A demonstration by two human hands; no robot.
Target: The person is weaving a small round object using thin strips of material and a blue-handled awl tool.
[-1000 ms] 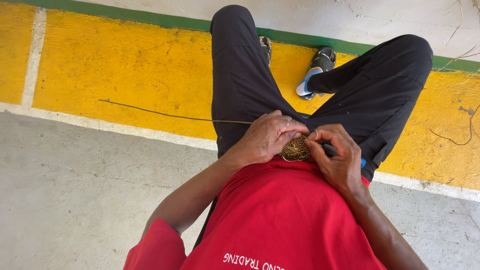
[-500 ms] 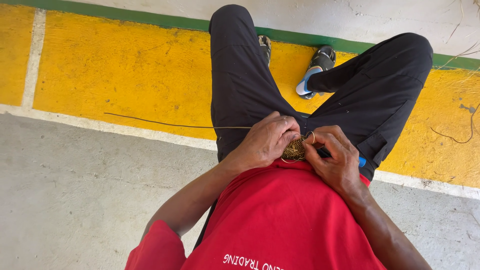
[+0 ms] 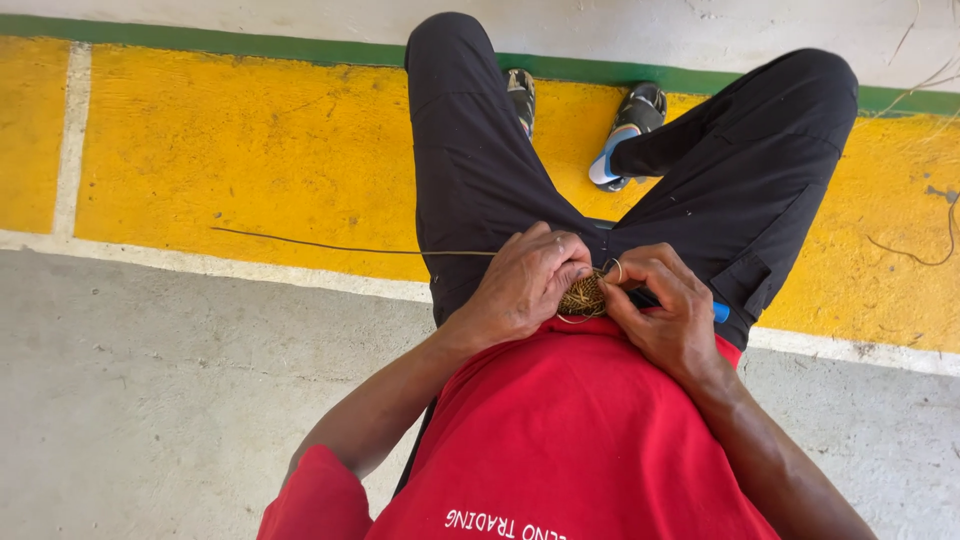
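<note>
Since a moment ago, hardly anything is shifting: both hands are staying together at the lap. Left hand [image 3: 525,285] is curling, pinching the small woven fibre piece [image 3: 583,297]; right hand [image 3: 665,310] is pinching its other edge. Thin strand [image 3: 330,247] is trailing leftward over the yellow floor [image 3: 250,150].

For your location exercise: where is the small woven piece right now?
In the head view, the small woven piece sits at centre, pinched between the left hand and the right hand, just above the red shirt.
</note>
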